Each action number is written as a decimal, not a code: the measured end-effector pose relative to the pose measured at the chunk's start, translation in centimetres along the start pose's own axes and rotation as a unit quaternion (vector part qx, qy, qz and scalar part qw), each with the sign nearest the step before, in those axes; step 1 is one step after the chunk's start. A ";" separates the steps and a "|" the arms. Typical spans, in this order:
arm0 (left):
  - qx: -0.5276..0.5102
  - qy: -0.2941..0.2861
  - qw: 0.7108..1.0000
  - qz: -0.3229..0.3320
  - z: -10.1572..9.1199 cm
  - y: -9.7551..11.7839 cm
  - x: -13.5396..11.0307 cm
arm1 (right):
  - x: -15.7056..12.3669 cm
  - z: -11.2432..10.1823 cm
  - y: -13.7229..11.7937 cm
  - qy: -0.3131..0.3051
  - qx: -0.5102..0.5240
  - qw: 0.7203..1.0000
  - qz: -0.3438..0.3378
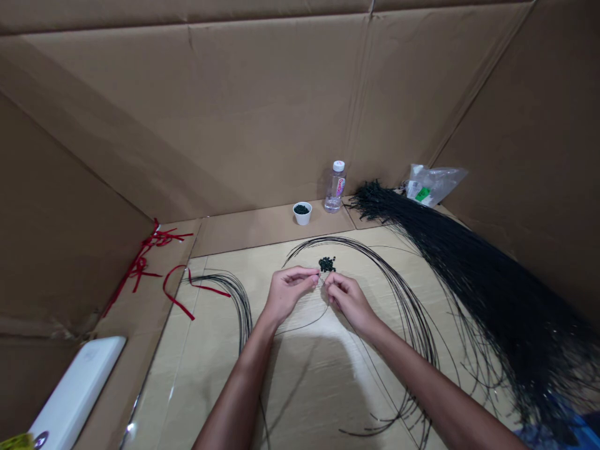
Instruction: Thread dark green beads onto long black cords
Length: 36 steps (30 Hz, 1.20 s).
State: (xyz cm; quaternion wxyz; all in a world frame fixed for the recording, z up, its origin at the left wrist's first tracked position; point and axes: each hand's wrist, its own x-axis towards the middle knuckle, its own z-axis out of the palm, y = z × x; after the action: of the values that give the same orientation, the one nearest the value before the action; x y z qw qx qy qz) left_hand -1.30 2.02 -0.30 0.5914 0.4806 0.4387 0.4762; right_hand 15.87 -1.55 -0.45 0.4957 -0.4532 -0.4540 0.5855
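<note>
cardboard walls (187, 112) hem the top, open board (304, 400) below; your left hand (289, 294) and right hand (349, 301) pinch a black strand (321, 279) tilted up-right.

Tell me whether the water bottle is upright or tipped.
Upright: the plastic water bottle stands on its base, its white cap uppermost.

Pinch between left hand (287, 294) and right hand (349, 302): fingertips hide the grip; thin black strand (322, 281) too fine to trace. Dark beads (327, 264), just beyond the hands: too small to count or shape. Bottle label (340, 186), farther beyond the hands: unreadable. White slab (75, 394), well left of left hand: cut off by lower edge. Yellow scrap (16, 442), farther left: cut off at corner, kind unclear. Blue cloth (557, 431), well right of right hand: cut off at corner.
</note>
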 end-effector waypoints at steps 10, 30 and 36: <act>0.017 -0.017 1.000 0.008 -0.1 -0.3 0.0 | 0.0 0.0 0.0 0.001 -0.001 1.000 -0.003; -0.014 -0.033 0.999 -0.007 0.0 0.0 -0.1 | 0.1 0.0 -0.1 -0.005 -0.002 1.000 -0.005; -0.012 -0.032 0.999 -0.011 0.0 0.1 -0.1 | 0.0 0.1 -0.4 -0.006 -0.007 1.000 -0.010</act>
State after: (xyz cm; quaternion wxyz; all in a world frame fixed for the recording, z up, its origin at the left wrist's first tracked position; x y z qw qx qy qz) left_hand -1.34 1.95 -0.17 0.6161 0.4834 0.4193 0.4593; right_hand 15.84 -1.54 -0.05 0.4962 -0.4484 -0.4654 0.5797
